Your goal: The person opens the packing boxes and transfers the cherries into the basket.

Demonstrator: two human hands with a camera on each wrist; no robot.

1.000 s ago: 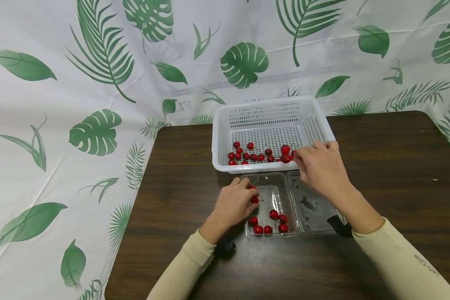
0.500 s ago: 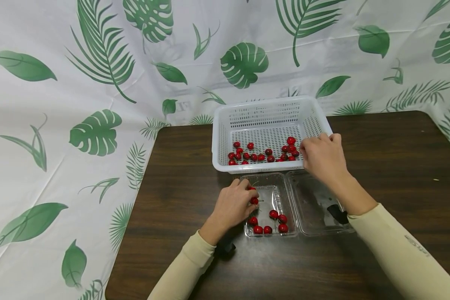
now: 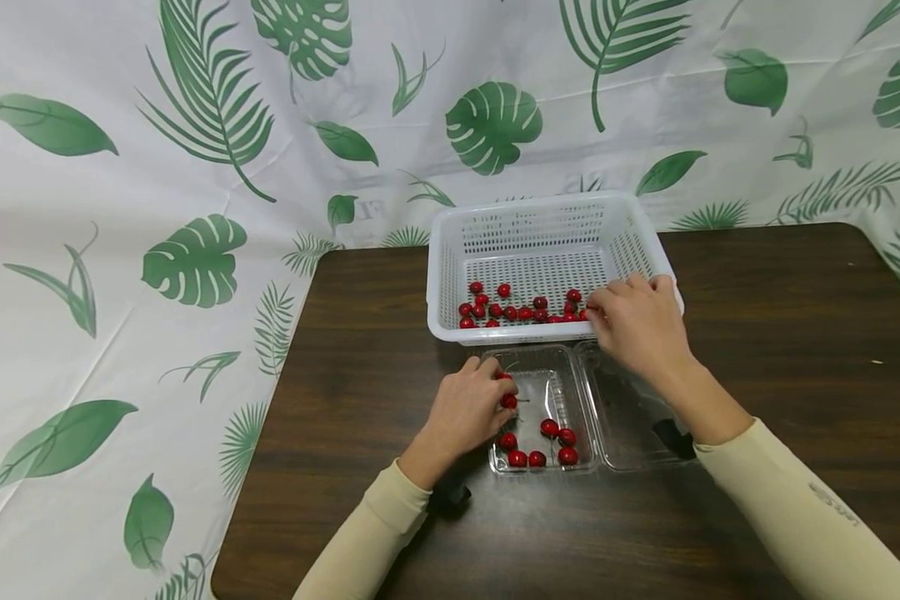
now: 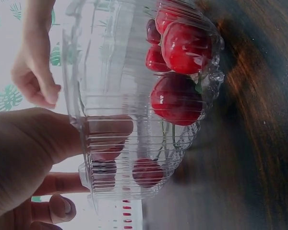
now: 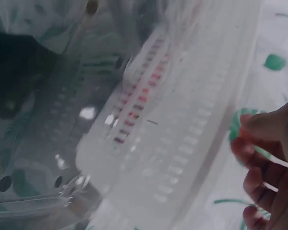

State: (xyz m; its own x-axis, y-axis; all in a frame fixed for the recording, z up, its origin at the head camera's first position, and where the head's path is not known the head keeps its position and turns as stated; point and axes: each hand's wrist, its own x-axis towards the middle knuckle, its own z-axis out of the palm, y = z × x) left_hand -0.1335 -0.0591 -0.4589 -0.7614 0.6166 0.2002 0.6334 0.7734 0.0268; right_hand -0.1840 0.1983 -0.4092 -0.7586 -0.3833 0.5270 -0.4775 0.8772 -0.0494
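Observation:
A clear plastic clamshell box (image 3: 547,392) lies unfolded on the table, several cherries (image 3: 536,459) with stems in its left half. Over that half's left wall reaches my left hand (image 3: 465,408), thumb and index finger curled round a cherry (image 3: 508,402); in the left wrist view the thumb (image 4: 113,125) shows through the clear wall beside red fruit. Behind stands a white perforated basket (image 3: 525,335) with more cherries (image 3: 525,313) along its front. My right hand (image 3: 637,321) is over its front right corner, fingertips beside the cherries; I cannot tell whether they pinch a stem.
The clamshell's lid half (image 3: 630,425) lies below my right forearm. A dark wood table (image 3: 367,333) carries everything. Behind and to the left hangs a white curtain (image 3: 390,200) with green leaves. Black straps (image 3: 673,437) sit at the wrists.
My right hand moved slightly right and back, then returned left and lower. The raised cherries near its fingertips now sit lower among the others. My left hand stays put.

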